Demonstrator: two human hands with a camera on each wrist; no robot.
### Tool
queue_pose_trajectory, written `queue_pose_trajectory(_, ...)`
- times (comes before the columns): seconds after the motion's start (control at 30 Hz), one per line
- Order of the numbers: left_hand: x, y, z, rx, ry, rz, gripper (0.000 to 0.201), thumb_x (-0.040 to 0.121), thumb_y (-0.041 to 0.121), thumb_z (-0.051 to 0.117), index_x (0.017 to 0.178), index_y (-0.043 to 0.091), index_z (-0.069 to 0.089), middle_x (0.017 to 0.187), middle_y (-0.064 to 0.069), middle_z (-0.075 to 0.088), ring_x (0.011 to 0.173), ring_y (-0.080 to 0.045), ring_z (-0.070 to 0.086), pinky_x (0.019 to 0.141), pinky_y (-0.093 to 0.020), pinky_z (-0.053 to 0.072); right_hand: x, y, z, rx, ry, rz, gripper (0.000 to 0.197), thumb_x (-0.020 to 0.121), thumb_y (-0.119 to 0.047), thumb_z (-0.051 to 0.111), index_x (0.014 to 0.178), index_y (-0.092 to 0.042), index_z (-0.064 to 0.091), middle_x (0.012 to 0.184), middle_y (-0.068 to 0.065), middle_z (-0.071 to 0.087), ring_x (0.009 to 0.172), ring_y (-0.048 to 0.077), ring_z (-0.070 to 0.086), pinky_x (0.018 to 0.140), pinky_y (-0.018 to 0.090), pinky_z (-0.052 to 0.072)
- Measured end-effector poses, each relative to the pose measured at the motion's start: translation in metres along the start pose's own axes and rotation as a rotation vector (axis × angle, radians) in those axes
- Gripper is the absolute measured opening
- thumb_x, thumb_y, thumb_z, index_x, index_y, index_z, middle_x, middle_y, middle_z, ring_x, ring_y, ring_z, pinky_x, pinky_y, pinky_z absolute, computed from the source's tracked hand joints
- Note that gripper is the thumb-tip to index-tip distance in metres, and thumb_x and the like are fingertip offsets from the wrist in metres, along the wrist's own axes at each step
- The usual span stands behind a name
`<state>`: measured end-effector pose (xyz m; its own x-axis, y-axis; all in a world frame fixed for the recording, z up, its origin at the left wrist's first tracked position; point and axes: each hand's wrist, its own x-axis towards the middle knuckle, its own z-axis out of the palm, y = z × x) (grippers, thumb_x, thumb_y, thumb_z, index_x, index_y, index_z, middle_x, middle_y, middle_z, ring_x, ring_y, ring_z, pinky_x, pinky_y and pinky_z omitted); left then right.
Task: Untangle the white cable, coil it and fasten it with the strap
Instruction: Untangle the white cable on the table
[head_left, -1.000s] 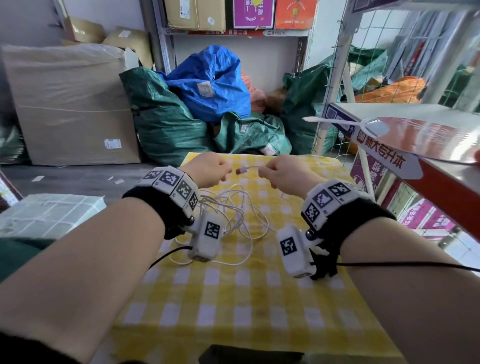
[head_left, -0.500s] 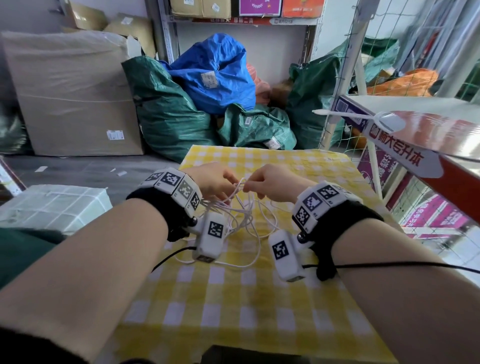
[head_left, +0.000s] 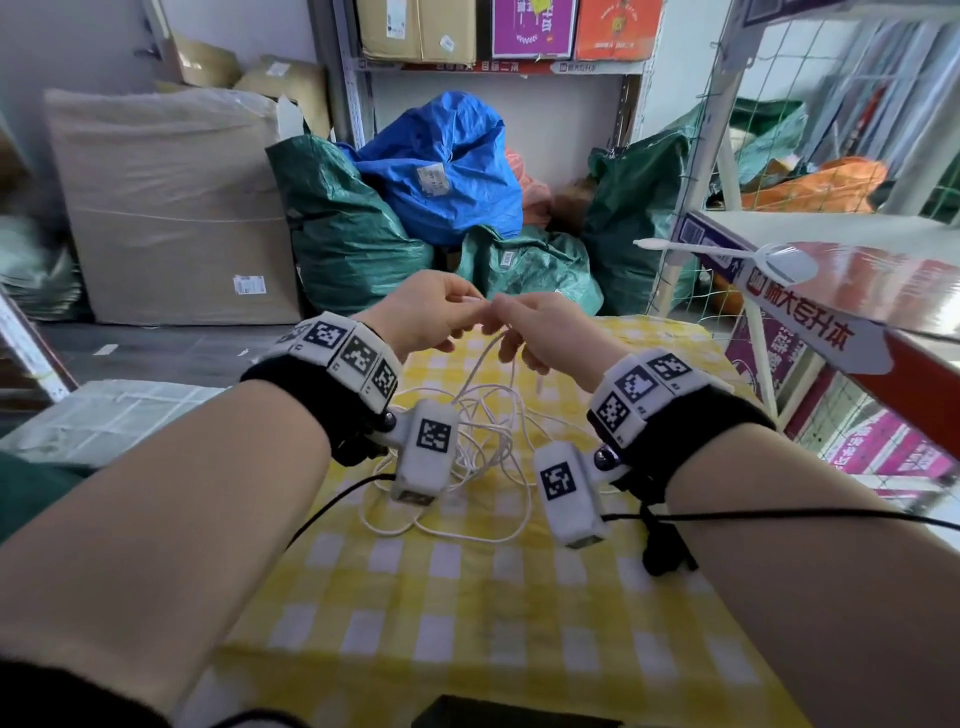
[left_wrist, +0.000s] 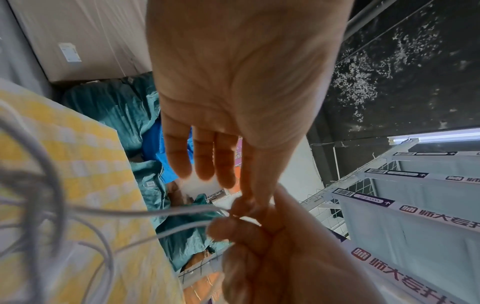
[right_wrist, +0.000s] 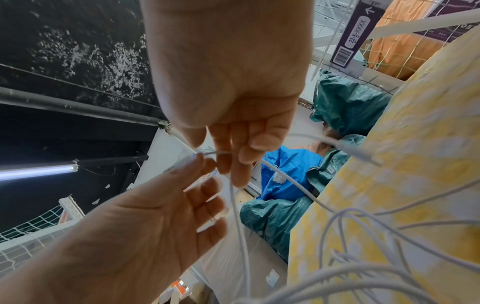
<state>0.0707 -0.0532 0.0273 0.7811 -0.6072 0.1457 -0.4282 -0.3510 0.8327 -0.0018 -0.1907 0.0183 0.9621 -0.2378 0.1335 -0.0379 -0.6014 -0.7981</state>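
The white cable (head_left: 467, 457) lies in a loose tangle on the yellow checked tablecloth (head_left: 467, 623), and strands rise from it to my hands. Above the table's far end, my left hand (head_left: 470, 304) and right hand (head_left: 501, 307) meet fingertip to fingertip, each pinching the cable. In the left wrist view, thumb and forefinger of my left hand (left_wrist: 246, 205) nip a strand of the cable (left_wrist: 168, 211) while the other fingers stay straight. In the right wrist view, my right hand (right_wrist: 221, 158) pinches the cable (right_wrist: 241, 226), and a connector end (right_wrist: 358, 154) hangs beside it. I see no strap.
Green sacks (head_left: 353, 234) and a blue sack (head_left: 447, 171) are piled just beyond the table. A large wrapped carton (head_left: 166, 208) stands at the back left. A red-and-white shelf edge (head_left: 810, 312) juts in close on the right. A wrapped parcel (head_left: 114, 415) lies at the left.
Both hands first closed together low over the tangle, then rose above the table's far end, drawing strands of the cable up with them.
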Motion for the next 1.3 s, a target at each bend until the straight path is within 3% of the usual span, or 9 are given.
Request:
queue_pose_trajectory(0.1,-0.004,0.004,0.003,-0.058,-0.095,-0.049,0.033,0.080,0.034,0.072,0.102,0.016,0.055,0.083,0.001,0.059,0.076,-0.014,0.054,0.066,-0.028,0.049,-0.004,-0.005,-0.007,0.081,0.098,-0.030,0.033,0.094,-0.034,0.048,0.074,-0.013,0.065,0.068,0.004,0.070,0.051,0.013,0.057,0.049,0.025,0.047)
queue_pose_trajectory(0.2,-0.004,-0.003,0.014,0.119,-0.251,-0.211,0.041,0.085,0.025,0.068,0.118,0.019,0.045,0.097,-0.009,0.064,0.082,-0.019,0.061,0.076,-0.036,0.054,-0.005,-0.005,-0.019,0.100,0.222,-0.109,0.011,0.087,-0.017,0.061,0.081,-0.011,0.069,0.073,0.005,0.069,0.058,0.012,0.062,0.058,0.028,0.055)
queue_pose_trajectory(0.4,-0.008,-0.011,0.020,0.435,-0.448,-0.263,0.027,0.096,0.010,0.045,0.118,0.009,0.060,0.070,-0.001,0.057,0.050,-0.011,0.049,0.043,-0.017,0.040,-0.007,0.015,-0.055,-0.116,0.535,-0.075,0.032,0.090,-0.011,0.050,0.115,-0.017,0.069,0.112,0.001,0.070,0.101,0.021,0.066,0.092,0.032,0.051)
queue_pose_trajectory(0.47,-0.010,-0.009,0.019,0.483,-0.446,-0.309,0.024,0.096,0.013,0.048,0.116,0.011,0.061,0.074,-0.001,0.056,0.055,-0.013,0.051,0.043,-0.017,0.041,-0.012,0.028,-0.064,-0.244,0.557,0.008,0.043,0.090,-0.005,0.045,0.128,-0.019,0.060,0.127,0.001,0.063,0.108,0.021,0.062,0.085,0.021,0.045)
queue_pose_trajectory(0.63,-0.005,-0.004,0.029,0.557,-0.385,-0.272,0.027,0.093,0.020,0.054,0.118,0.011,0.060,0.079,0.002,0.059,0.065,-0.013,0.056,0.048,-0.019,0.041,-0.022,0.037,-0.073,-0.271,0.616,0.009,0.050,0.090,-0.001,0.045,0.134,-0.021,0.054,0.131,0.001,0.060,0.104,0.021,0.062,0.085,0.024,0.045)
queue_pose_trajectory(0.77,0.000,0.004,0.047,0.573,-0.375,-0.185,0.036,0.092,0.023,0.056,0.128,0.017,0.055,0.121,-0.004,0.059,0.094,-0.020,0.060,0.078,-0.031,0.048,-0.021,0.042,-0.073,-0.329,0.482,-0.027,0.046,0.090,-0.006,0.045,0.133,-0.022,0.055,0.125,0.003,0.064,0.081,0.019,0.063,0.074,0.023,0.047)
queue_pose_trajectory(1.0,-0.004,-0.005,0.057,0.818,-0.636,-0.176,0.048,0.089,0.042,0.057,0.136,0.035,0.046,0.143,0.002,0.045,0.128,-0.018,0.043,0.106,-0.032,0.032,-0.025,0.070,-0.065,-0.629,0.154,0.234,0.051,0.091,-0.003,0.041,0.141,-0.013,0.042,0.151,0.007,0.035,0.127,0.028,0.046,0.098,0.036,0.045)
queue_pose_trajectory(1.1,-0.005,-0.009,0.052,0.815,-0.742,-0.180,0.040,0.089,0.039,0.059,0.129,0.035,0.053,0.140,0.004,0.046,0.125,-0.016,0.044,0.103,-0.030,0.032,-0.022,0.076,-0.053,-0.742,0.033,0.315,0.040,0.094,-0.010,0.046,0.133,-0.005,0.049,0.149,0.014,0.031,0.127,0.031,0.044,0.098,0.036,0.040)
queue_pose_trajectory(1.3,-0.007,-0.019,0.050,0.717,-0.742,-0.164,0.034,0.087,0.031,0.063,0.120,0.035,0.060,0.113,0.012,0.049,0.105,-0.009,0.045,0.091,-0.026,0.031,-0.010,0.071,-0.006,-0.416,-0.111,0.254,0.032,0.091,-0.005,0.049,0.118,-0.010,0.064,0.115,0.010,0.067,0.098,0.023,0.066,0.083,0.030,0.055)
